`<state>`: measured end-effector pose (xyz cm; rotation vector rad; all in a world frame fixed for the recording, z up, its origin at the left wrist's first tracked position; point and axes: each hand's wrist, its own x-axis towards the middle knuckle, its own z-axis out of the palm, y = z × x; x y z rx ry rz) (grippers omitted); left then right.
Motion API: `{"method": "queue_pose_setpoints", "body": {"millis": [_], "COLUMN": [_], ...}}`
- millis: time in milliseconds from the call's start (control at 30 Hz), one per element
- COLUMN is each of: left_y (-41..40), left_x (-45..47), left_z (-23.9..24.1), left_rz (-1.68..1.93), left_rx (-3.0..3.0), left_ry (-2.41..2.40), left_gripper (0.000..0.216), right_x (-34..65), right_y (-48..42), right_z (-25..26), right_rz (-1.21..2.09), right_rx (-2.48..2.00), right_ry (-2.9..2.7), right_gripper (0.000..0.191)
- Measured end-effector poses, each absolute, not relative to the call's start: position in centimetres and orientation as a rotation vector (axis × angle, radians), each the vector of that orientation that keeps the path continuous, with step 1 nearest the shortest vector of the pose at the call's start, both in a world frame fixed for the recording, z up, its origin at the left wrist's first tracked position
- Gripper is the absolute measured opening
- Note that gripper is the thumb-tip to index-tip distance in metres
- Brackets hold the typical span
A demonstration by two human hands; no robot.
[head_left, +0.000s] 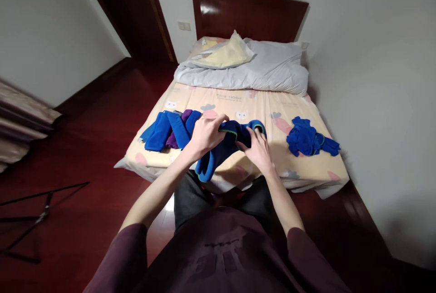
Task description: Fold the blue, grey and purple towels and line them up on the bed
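A dark blue cloth (221,154) with green edging hangs between my hands above the near part of the bed. My left hand (208,135) pinches its upper edge, the fingers closed over the fabric. On the other side, my right hand (259,151) grips the cloth between thumb and fingers, near a curled, green-edged end. A folded part droops down below my left hand. To the left lies a group of folded blue and purple cloths (163,130). A crumpled heap of blue cloths (303,137) rests at the right.
The bed (262,106) has a peach sheet with carrot and cat prints. A grey quilt (272,68) and a pale yellow pillow (228,52) lie toward the headboard (248,13). A black metal stand (42,216) is on the floor at left; a wall borders the right.
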<state>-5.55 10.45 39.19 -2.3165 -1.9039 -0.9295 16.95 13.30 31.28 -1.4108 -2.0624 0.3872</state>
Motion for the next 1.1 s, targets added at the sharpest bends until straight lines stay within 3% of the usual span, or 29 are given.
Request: {"method": "queue_pose_setpoints", "body": {"millis": [233, 467, 633, 833, 967, 1100], "left_y": [10.2, 10.3, 8.8, 4.5, 2.4, 1.2], "left_x": [-4.5, -9.4, -13.8, -18.9, -21.8, -22.9], "left_z": [40.1, 38.3, 35.4, 31.8, 30.4, 31.2], "left_rz": [-0.567, -0.569, -0.541, -0.650, -0.780, -1.022], "left_rx": [-2.329, -2.219, -2.240, -2.158, -2.037, -1.843], "left_ry": [-1.939, -2.016, -2.000, -1.979, -1.922, -1.806], "left_gripper": [0.035, 0.035, 0.031, 0.041, 0.047, 0.041], "right_x": [13.8, 17.5, 20.7, 26.0, 29.8, 31.8], "right_y": [13.3, 16.4, 15.9, 13.2, 12.0, 11.4], "right_z": [32.8, 26.6, 24.9, 27.3, 29.3, 28.4], "right_rz": [0.321, 0.648, 0.335, -0.093, -0.126, 0.052], "right_rx": [-1.132, -1.080, -1.148, -1.065, -1.009, -1.020], "right_ry": [-2.212, -1.994, -1.789, -1.847, -2.011, -2.190], "right_gripper": [0.019, 0.027, 0.029, 0.030, 0.032, 0.033]}}
